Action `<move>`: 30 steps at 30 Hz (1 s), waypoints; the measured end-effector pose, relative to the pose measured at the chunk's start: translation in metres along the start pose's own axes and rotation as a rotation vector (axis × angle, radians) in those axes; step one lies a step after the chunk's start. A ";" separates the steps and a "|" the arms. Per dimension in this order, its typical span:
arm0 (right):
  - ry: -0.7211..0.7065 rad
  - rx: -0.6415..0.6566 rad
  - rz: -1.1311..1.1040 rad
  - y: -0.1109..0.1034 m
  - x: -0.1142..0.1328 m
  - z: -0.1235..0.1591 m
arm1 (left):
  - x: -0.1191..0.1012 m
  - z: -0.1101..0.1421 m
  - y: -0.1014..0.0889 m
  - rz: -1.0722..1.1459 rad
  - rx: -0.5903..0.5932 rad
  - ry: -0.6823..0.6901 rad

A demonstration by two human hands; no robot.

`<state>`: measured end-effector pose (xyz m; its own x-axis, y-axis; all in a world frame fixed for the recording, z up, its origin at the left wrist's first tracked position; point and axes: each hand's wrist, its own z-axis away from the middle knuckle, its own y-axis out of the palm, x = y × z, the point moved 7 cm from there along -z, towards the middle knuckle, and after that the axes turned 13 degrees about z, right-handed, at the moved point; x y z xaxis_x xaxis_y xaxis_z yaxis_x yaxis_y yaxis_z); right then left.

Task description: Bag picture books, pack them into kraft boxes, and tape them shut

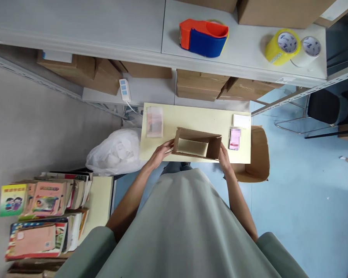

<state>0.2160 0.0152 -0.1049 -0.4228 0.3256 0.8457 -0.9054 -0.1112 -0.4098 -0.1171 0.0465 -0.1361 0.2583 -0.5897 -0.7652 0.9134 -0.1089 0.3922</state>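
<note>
A small brown cardboard box [214, 147] is between my two hands over the front of a pale yellow table [191, 116]. Its top is open, and the pale yellow showing through looks like the tabletop, so the bottom seems open too. My left hand [161, 151] grips the left end, fingers along the outer wall. At the right end, my right hand [224, 155] presses on the outer wall, its fingers partly hidden. Left of the box lies a pinkish printed packet [154, 122]. A phone with a pink screen [234, 139] lies to the right, below a white item [241, 121].
Above the table, a grey shelf [104, 27] holds an orange and blue tape dispenser [204, 38] and tape rolls [282, 46]. A larger open carton [259, 154] stands at right. A white plastic bag [116, 152] and stacked books [49, 197] are at left.
</note>
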 end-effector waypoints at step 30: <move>0.082 0.018 -0.104 0.013 0.017 -0.041 | -0.033 -0.055 -0.017 -0.577 -0.057 0.121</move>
<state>0.1992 0.0580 -0.1100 -0.3230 0.4119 0.8521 -0.9449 -0.0896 -0.3148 -0.1238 0.1116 -0.1451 -0.2544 -0.3522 -0.9007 0.9315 -0.3396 -0.1303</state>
